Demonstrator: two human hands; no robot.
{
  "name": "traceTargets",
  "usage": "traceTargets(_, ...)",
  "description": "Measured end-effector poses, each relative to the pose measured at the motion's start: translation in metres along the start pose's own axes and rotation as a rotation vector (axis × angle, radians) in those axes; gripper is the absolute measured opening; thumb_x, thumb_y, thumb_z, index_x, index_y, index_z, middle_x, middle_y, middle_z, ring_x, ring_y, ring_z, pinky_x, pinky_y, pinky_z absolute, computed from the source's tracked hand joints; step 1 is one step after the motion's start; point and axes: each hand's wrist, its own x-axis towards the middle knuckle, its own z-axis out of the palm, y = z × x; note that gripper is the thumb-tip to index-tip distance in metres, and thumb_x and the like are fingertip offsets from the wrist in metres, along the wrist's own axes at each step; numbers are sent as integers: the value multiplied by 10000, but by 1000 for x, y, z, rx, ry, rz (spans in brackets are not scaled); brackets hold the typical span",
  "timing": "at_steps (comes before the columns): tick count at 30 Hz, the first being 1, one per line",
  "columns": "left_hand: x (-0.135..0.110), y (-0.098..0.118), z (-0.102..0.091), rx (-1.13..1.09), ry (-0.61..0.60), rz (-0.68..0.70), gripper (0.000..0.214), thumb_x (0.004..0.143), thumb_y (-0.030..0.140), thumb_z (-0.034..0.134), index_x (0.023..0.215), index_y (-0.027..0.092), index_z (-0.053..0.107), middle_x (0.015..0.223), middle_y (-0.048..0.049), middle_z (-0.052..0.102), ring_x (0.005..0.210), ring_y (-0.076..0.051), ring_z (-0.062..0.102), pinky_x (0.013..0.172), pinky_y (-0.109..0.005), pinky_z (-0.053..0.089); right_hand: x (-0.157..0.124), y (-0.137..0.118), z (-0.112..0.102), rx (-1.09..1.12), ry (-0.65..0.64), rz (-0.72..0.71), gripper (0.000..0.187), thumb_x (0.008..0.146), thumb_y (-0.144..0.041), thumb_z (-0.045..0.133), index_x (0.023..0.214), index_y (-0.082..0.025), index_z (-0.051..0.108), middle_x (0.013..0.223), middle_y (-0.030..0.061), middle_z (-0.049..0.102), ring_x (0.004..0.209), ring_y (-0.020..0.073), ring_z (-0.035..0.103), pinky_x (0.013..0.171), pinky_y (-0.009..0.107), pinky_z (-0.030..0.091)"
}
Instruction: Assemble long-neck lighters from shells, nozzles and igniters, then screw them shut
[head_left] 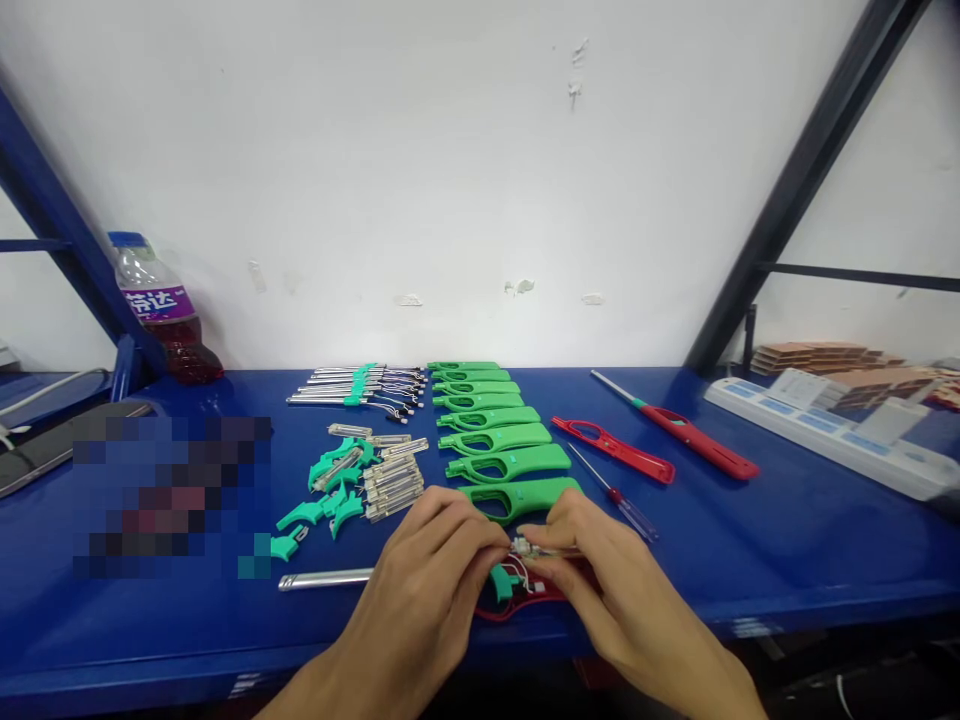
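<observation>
Close to the table's front edge lies a red lighter half-shell (499,612), with a teal trigger (504,583), white wires and a silver metal tube (322,579) that sticks out to the left. My right hand (611,575) pinches a clear fuel tank (551,551) over the shell, its pale valve end pointing left. Thumb and fingertips of my left hand (427,570) are pressed together at that valve end. What they grip is hidden. Just beyond my hands is a column of green handle shells (517,497).
Clear fuel tanks (394,485) and teal triggers (345,505) lie left of centre, with metal tubes (330,398) behind. To the right are a red shell (615,450), a screwdriver (630,510), a red lighter (697,440) and a power strip (825,430). A bottle (169,315) stands back left.
</observation>
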Motion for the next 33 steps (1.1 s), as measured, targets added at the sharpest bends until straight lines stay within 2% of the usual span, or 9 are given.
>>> traceTargets(13,1,1,-2,24,-11,7,211,1063,-2,556,1087,197,623,948,-18,731,901,-207,567,837,-333,496,1,-3,0,-73,-30,6,201,1141,-208,477,1021,-237,635,869,3,632,778,182,626,682,305,493)
traceTargets(18,1,3,-4,-20,-8,-106,192,1046,32,611,1056,220,653,942,1,728,903,-206,590,835,-354,472,-1,-2,-1,-37,7,47,132,1132,-237,526,1126,-242,657,942,16,679,833,185,661,736,318,525)
traceTargets(23,0,4,-5,-34,-12,-224,174,1037,70,634,1026,238,677,929,13,720,908,-204,604,823,-352,473,-3,-2,-1,-35,14,62,131,1129,-241,534,1138,-254,665,974,16,677,862,183,667,754,323,527)
traceTargets(30,1,3,-5,-38,-9,-204,181,1030,59,623,1015,231,678,922,10,721,891,-198,616,817,-351,485,-3,1,2,-38,5,52,127,1137,-256,538,1177,-261,658,994,14,685,883,183,686,777,318,547)
traceTargets(33,-1,3,-6,-3,1,-206,196,1045,70,589,1078,237,688,979,-13,733,935,-208,641,847,-362,510,-3,3,2,-52,6,78,132,1140,-277,541,1197,-276,660,1042,22,698,937,197,700,817,337,554)
